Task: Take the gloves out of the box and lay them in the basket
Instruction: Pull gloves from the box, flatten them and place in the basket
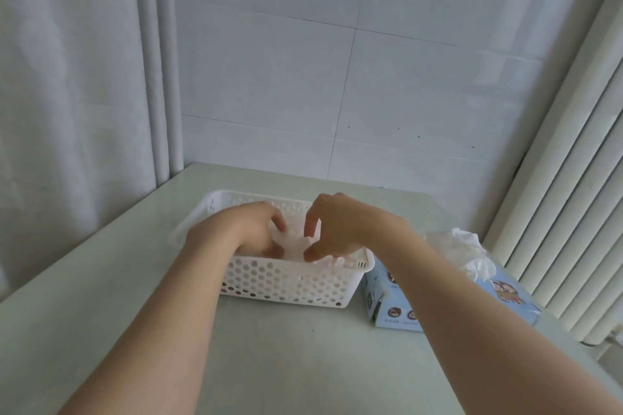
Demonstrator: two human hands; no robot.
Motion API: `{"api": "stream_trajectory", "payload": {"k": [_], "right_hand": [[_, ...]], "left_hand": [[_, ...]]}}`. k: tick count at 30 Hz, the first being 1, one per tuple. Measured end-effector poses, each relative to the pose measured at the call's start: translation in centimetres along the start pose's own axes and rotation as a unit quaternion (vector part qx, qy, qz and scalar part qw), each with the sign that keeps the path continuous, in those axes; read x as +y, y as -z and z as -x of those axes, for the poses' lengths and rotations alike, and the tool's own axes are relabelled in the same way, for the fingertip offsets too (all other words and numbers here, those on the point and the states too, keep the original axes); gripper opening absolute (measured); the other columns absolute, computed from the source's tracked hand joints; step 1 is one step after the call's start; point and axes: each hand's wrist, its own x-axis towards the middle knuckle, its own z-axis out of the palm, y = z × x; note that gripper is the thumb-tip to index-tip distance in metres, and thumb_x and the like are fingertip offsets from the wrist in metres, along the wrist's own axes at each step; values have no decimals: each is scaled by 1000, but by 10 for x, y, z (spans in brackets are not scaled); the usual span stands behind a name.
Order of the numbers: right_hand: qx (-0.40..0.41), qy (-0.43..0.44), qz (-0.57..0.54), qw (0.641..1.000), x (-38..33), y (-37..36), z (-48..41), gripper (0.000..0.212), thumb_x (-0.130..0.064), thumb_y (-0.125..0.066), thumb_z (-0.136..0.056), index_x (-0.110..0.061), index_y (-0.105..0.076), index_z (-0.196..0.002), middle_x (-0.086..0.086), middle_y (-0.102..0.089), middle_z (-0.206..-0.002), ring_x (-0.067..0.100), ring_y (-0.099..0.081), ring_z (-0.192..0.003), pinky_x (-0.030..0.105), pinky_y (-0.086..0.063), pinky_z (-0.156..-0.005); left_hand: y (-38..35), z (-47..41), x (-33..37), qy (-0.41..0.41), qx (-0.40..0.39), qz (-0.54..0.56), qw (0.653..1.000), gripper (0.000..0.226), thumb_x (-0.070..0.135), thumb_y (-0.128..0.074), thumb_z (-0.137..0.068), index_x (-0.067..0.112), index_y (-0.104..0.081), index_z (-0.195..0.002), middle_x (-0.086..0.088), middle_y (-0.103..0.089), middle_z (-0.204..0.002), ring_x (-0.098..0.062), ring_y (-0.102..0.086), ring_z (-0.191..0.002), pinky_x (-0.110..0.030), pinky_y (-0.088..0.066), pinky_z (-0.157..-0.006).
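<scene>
A white perforated plastic basket stands on the pale table. Both hands are over its inside. My left hand and my right hand have curled fingers on a thin clear glove that lies in the basket; the glove is mostly hidden by the hands. To the right of the basket lies a light blue glove box, partly behind my right forearm. More clear gloves stick up out of its top.
The pale table meets a white tiled wall at the back. A white curtain hangs on the left. A ribbed white radiator stands close to the box on the right.
</scene>
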Motion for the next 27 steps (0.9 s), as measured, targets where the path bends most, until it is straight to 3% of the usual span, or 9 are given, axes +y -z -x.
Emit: {"api": "stream_trajectory", "payload": {"k": [2,5,8,10,15,18,22,25,27], "right_hand": [[5,0,-24,1000,5,-1,-3,34,-34,-88,-81,-35,-72,-112,-6,-74,-85,15,-74,-81,38,-61,-82],[36,2,-56,998,11,3,-4,40,-15,-77,-86,-41,-65,-114,-6,-62,-107,14,-63,-97,42,-59,-89],[55,16,-52,997,14,3,1,39,-2,-69,-91,-36,-66,-110,-5,-57,-106,12,-53,-99,42,-57,-90],[56,17,-16,998,13,-3,1,37,2,-67,-92,-31,-74,-106,-5,-53,-105,15,-53,-102,40,-56,-89],[8,-37,38,999,8,-18,-4,28,-8,-63,-98,-26,-74,-117,5,-54,-119,33,-63,-96,49,-58,-91],[21,-43,13,999,6,-15,1,33,-11,-56,-101,-30,-71,-124,3,-55,-123,36,-59,-111,45,-51,-98],[171,-37,-96,980,12,-13,17,49,6,-47,-87,-30,-70,-112,-8,-61,-105,19,-60,-107,43,-49,-102],[330,-79,-198,919,32,-28,30,49,10,-48,-81,-29,-63,-105,-3,-63,-106,22,-60,-105,44,-49,-96],[419,-136,-160,883,54,-43,38,51,10,-51,-84,-29,-61,-115,-2,-63,-114,25,-55,-110,38,-38,-93]], "left_hand": [[-3,-1,0,13,-27,-20,999,61,39,-81,-87,40,-55,-142,5,-56,-133,-20,-61,-113,-36,-52,-100],[-2,-1,2,19,-38,-25,999,66,39,-80,-90,41,-50,-148,2,-54,-144,-22,-61,-119,-36,-52,-101],[-2,-1,5,13,-51,-32,998,67,35,-77,-93,43,-45,-152,0,-53,-147,-22,-61,-120,-32,-51,-95],[-1,0,6,8,-57,-37,998,72,36,-77,-93,45,-42,-154,-1,-50,-152,-23,-60,-124,-34,-52,-100],[-2,-1,11,0,-71,-59,996,76,38,-75,-94,45,-34,-159,0,-39,-162,-25,-51,-139,-37,-47,-110],[-2,-2,12,-2,-63,-64,996,74,35,-73,-96,43,-34,-159,1,-37,-163,-25,-49,-140,-36,-47,-109],[5,0,24,-65,41,-45,996,53,17,-52,-107,32,-40,-157,-2,-46,-156,-23,-53,-134,-30,-45,-99],[-2,6,54,-146,134,-4,980,55,5,-43,-105,25,-39,-157,-3,-58,-143,-22,-56,-127,-30,-44,-101],[-14,13,79,-203,152,16,967,62,0,-41,-103,22,-32,-159,-3,-59,-139,-20,-58,-121,-35,-47,-104]]}}
